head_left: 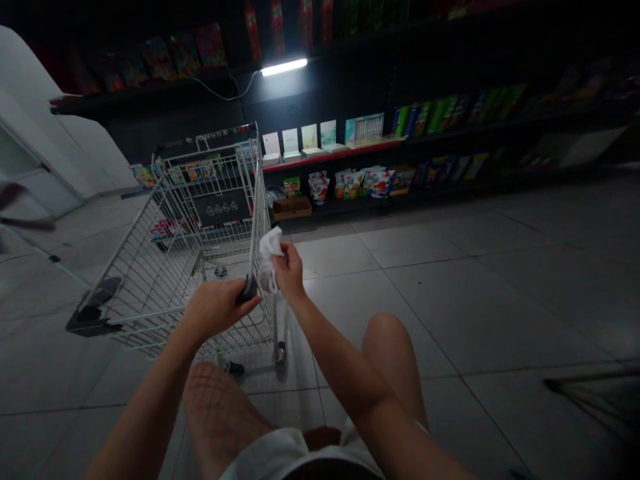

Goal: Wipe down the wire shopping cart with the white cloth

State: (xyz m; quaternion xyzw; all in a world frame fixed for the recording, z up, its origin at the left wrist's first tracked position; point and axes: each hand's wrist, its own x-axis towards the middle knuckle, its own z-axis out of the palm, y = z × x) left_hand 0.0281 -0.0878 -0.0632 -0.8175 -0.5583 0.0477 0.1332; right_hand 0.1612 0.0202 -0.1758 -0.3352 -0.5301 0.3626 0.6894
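A metal wire shopping cart [150,280] stands in front of me to the left, its basket showing bare wire inside. My left hand [217,303] is closed around the dark corner piece [249,289] at the cart's near right corner. Just right of that corner, my right hand [289,267] pinches a crumpled white cloth or tissue [271,247]. The white piece hangs beside the cart's side rail; whether it touches the rail I cannot tell. A dark panel [223,208] with pale markings is fixed on the cart's far end.
Shelves with boxed and bagged goods [370,183] run along the back, under a lit tube lamp [284,67]. A cardboard box [293,208] sits on the low shelf. A dark frame-like object [590,390] stands at the right. Grey floor tiles [420,287] extend rightward.
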